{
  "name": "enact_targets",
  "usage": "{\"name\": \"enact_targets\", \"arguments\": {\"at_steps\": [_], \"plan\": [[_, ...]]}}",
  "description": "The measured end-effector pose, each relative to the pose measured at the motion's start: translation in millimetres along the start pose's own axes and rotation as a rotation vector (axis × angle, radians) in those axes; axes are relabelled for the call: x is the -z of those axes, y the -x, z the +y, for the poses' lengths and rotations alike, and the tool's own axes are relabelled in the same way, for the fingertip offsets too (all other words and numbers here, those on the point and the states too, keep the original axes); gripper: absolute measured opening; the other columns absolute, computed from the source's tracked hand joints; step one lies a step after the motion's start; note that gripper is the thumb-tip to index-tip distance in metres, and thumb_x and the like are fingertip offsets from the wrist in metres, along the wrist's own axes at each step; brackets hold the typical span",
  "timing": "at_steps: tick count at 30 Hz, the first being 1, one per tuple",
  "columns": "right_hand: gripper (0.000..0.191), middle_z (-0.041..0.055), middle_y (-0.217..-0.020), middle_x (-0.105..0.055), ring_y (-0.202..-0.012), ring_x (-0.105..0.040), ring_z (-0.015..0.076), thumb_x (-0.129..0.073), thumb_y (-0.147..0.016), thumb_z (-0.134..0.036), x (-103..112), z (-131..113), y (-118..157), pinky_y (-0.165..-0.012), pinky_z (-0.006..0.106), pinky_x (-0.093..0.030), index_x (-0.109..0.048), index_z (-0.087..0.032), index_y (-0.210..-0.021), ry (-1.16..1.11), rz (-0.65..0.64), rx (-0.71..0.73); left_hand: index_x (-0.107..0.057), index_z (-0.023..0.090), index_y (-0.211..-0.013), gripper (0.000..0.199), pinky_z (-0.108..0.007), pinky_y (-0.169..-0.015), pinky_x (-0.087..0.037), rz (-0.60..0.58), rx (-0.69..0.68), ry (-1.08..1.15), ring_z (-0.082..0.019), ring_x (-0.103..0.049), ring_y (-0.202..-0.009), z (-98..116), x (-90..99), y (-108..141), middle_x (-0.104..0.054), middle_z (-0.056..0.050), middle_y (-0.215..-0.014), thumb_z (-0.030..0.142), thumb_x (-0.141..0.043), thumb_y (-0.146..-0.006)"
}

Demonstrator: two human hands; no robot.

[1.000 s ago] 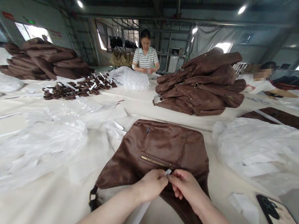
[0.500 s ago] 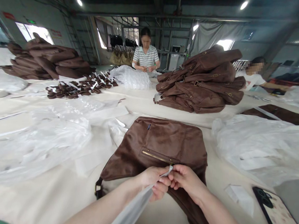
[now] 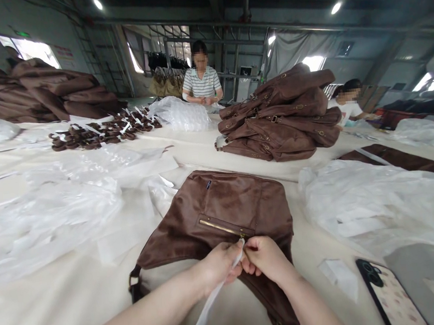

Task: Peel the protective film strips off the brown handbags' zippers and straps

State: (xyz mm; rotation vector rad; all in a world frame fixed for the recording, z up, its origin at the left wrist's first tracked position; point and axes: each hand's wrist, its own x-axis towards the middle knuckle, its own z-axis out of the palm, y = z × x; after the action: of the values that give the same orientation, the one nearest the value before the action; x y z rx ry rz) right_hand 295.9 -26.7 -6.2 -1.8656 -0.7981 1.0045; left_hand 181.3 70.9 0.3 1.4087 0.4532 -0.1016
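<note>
A brown leather bag (image 3: 234,196) lies flat in front of me, its strap curving toward me. It has a brass zipper (image 3: 220,226) and a small dark tag. At the zipper's right end my left hand (image 3: 223,264) is closed on a white strip (image 3: 209,306), which hangs down toward the lower edge. My right hand (image 3: 264,259) touches it from the right, fingers pinched at the strip's upper end by the zipper pull. Whatever lies between the right fingertips is too small to make out.
Brown bags are piled at the back right (image 3: 281,122) and back left (image 3: 46,91). Dark rolled straps (image 3: 101,129) lie between. Plastic wrap (image 3: 374,200) and a phone (image 3: 392,294) are at right. Two people are at work beyond.
The view has turned slightly right, so the scene sits further left. The white strip has swung to a narrower, edge-on shape. Both hands remain together at the zipper pull.
</note>
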Motion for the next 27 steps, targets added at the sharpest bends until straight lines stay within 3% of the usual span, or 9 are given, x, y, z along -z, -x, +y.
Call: {"name": "enact_targets", "arguments": {"at_steps": [3,5,10,14,17,19,23,27], "plan": [[0.015,0.0004,-0.060,-0.066,-0.046,-0.058,0.0102,-0.057,-0.076,-0.029,6,-4,12,-0.041,0.018,-0.041,-0.062,-0.017,-0.069,0.115,0.068,0.028,-0.055,0.016,-0.065,0.053,-0.026,-0.055,-0.038,0.282,-0.215,-0.616,-0.013,-0.046,-0.052,1,-4.7,5,-0.052,-0.003,-0.056,0.048,-0.024,-0.093],[0.016,-0.0002,-0.060,-0.065,-0.048,-0.059,0.0106,-0.055,-0.078,-0.031,9,-8,20,-0.042,0.018,-0.042,-0.061,-0.018,-0.071,0.147,0.123,0.049,-0.060,0.014,-0.076,0.045,-0.030,-0.066,-0.042,0.365,-0.273,-0.964,-0.018,-0.055,-0.065,3,-5.8,9,-0.061,-0.009,-0.071,0.036,-0.025,-0.094],[0.043,-0.0005,-0.051,-0.057,-0.040,-0.054,0.0112,-0.042,-0.085,-0.054,4,-17,30,-0.038,0.020,-0.038,-0.057,-0.018,-0.068,0.005,0.092,0.030,-0.060,0.012,-0.095,0.029,-0.033,-0.066,-0.048,0.254,-0.260,-1.410,-0.024,-0.061,-0.077,7,-9.1,13,-0.063,-0.015,-0.086,0.010,-0.033,-0.085],[0.048,0.0004,-0.046,-0.056,-0.041,-0.051,0.0128,-0.045,-0.083,-0.059,-6,-23,33,-0.042,0.024,-0.035,-0.055,-0.020,-0.058,0.214,0.148,0.104,-0.059,0.009,-0.100,0.030,-0.032,-0.064,-0.050,0.281,-0.205,-1.480,-0.024,-0.062,-0.079,2,-17.2,10,-0.062,-0.016,-0.088,0.005,-0.039,-0.079],[0.039,0.0023,-0.053,-0.060,-0.051,-0.053,0.0146,-0.053,-0.082,-0.047,-8,-26,35,-0.050,0.026,-0.032,-0.053,-0.021,-0.053,0.526,0.308,0.246,-0.060,0.008,-0.097,0.029,-0.032,-0.062,-0.050,0.295,-0.198,-1.503,-0.025,-0.062,-0.078,-1,-20.8,8,-0.061,-0.017,-0.085,0.003,-0.039,-0.077],[0.035,0.0026,-0.055,-0.061,-0.053,-0.052,0.0146,-0.052,-0.083,-0.039,-7,-25,35,-0.051,0.027,-0.031,-0.052,-0.022,-0.053,0.599,0.344,0.282,-0.059,0.008,-0.096,0.028,-0.033,-0.062,-0.050,0.285,-0.238,-1.521,-0.026,-0.061,-0.078,-1,-20.1,11,-0.060,-0.017,-0.086,0.003,-0.039,-0.076],[0.035,0.0013,-0.053,-0.060,-0.045,-0.054,0.0130,-0.048,-0.084,-0.044,-3,-17,33,-0.045,0.024,-0.036,-0.056,-0.020,-0.060,0.273,0.188,0.140,-0.056,0.013,-0.096,0.026,-0.034,-0.064,-0.048,0.294,-0.291,-1.466,-0.024,-0.060,-0.078,9,-13.3,23,-0.059,-0.015,-0.095,0.009,-0.034,-0.083],[0.044,0.0027,-0.056,-0.063,-0.045,-0.058,0.0129,-0.054,-0.076,-0.059,-5,-12,29,-0.041,0.021,-0.039,-0.061,-0.016,-0.070,-0.132,0.051,0.015,-0.052,0.018,-0.091,0.024,-0.031,-0.066,-0.045,0.335,-0.270,-1.152,-0.022,-0.061,-0.076,15,-4.5,31,-0.062,-0.009,-0.087,0.018,-0.027,-0.092]]}}
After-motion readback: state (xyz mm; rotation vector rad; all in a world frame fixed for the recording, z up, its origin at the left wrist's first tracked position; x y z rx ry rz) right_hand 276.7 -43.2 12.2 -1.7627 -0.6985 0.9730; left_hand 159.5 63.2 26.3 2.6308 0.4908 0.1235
